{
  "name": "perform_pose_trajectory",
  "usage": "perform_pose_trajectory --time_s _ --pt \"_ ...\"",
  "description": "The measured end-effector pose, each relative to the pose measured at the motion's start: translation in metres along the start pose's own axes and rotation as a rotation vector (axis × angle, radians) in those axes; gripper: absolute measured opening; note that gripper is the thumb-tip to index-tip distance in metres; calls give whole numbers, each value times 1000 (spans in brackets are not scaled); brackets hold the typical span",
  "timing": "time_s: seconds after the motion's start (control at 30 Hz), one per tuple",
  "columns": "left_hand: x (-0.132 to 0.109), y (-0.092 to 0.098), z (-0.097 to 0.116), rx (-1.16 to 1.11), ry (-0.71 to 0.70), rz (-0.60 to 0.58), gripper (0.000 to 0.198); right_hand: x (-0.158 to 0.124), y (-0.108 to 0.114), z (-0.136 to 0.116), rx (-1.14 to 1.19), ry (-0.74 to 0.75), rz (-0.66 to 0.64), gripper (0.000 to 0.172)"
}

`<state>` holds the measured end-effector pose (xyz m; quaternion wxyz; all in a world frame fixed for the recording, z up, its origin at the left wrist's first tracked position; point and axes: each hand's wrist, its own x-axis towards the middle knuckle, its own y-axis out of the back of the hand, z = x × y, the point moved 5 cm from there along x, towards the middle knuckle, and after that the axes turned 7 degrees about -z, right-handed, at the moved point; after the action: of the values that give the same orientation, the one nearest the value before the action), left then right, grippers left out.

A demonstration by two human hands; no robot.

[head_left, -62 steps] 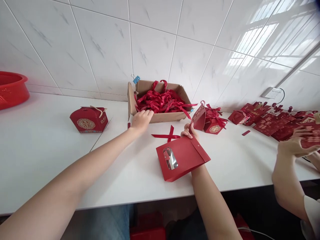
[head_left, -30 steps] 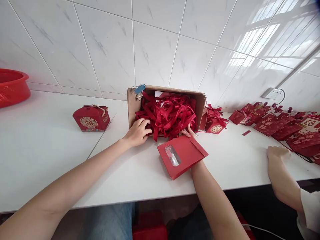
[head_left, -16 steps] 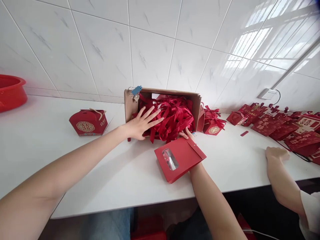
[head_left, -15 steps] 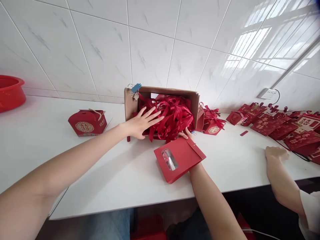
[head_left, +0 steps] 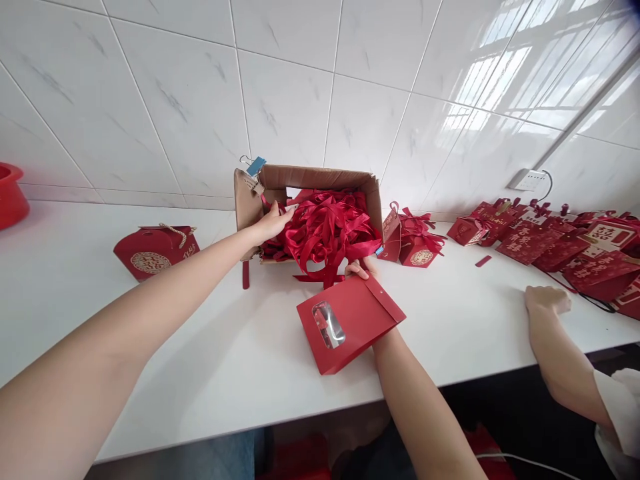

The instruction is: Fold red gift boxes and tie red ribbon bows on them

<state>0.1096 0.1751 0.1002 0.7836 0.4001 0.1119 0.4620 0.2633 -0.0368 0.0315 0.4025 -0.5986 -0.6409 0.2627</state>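
Observation:
An open cardboard box (head_left: 315,177) full of shiny red ribbons (head_left: 325,223) stands against the tiled wall. My left hand (head_left: 274,223) reaches in over the left side, its visible fingers close together and closed among the ribbons; the lower fingers are partly hidden. In front of the box, my right hand (head_left: 361,269) is closed on a flat red paper bag (head_left: 353,313) with a clear window, gripping it at the far edge from beneath. The bag covers most of that hand. Loose ribbon ends hang over the box's front, beside the right fingertips.
Left of the box sits a red gift box (head_left: 155,252) with a cord handle; a red basin (head_left: 13,197) is farther left. Ribboned red boxes (head_left: 419,243) and several decorated red bags (head_left: 530,240) stand to the right. A co-worker's closed hand (head_left: 547,300) rests near the table's front.
My left hand has gone from spread flat over the ribbons to fingers together at their left side. More ribbon hangs over the front. My right hand keeps the bag, and the view has shifted slightly.

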Motion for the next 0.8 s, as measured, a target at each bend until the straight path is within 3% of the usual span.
perform_pose_trajectory --time_s 0.13,0.27,0.4,0.57,0.73,0.8 --pt "13 -1 -6 16 131 78 51 3 3 2 73 -83 14 30" --pt "13 3 -2 44 188 173 35 6 6 1 138 -36 47 21" --pt "13 7 6 86 146 243 18 10 8 -1 156 91 63 7" --pt "18 16 19 272 10 297 27 15 10 -1 221 123 25 11" --pt "22 55 47 254 -67 552 29 16 12 -5 167 142 62 12" --pt "26 73 64 258 -115 572 35 17 12 -4 175 112 77 8"
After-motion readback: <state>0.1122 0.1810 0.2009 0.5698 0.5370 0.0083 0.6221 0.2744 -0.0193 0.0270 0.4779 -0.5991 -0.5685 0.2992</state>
